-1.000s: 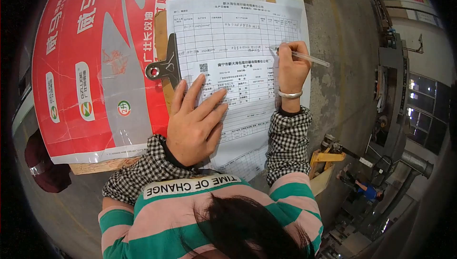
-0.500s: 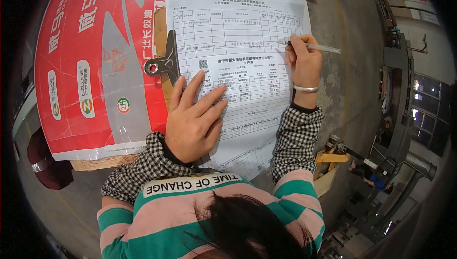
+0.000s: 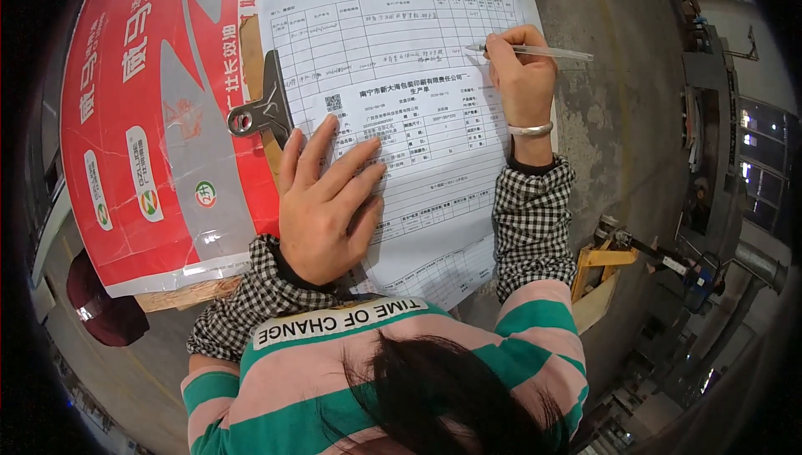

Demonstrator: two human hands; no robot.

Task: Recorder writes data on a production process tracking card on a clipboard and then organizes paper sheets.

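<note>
My right hand [image 3: 523, 75] pinches a clear-barrelled pen [image 3: 561, 53], its tip on or just above a ruled form [image 3: 401, 16] with handwritten entries. Fingers spread, my left hand [image 3: 330, 204] lies flat on a second printed sheet [image 3: 443, 167], which overlaps the lower part of the form. A metal binder clip [image 3: 273, 104] grips the papers at their left edge, left of my left fingers. Another sheet with a table [image 3: 451, 275] peeks out beneath, near my chest. Whether the pen tip touches the paper is too small to tell.
Left of the papers lies a large red, grey and white printed sheet [image 3: 150, 162] over a wooden edge [image 3: 188, 294]. A dark red object with a pale band [image 3: 109, 309] is below it. At right, a yellow piece of equipment [image 3: 603, 261] stands on the concrete floor [image 3: 597, 137].
The papers, clip and red sheet appear shifted left and slightly up in view. My right hand still holds the pen at the same handwritten row; my left hand stays flat on the sheet.
</note>
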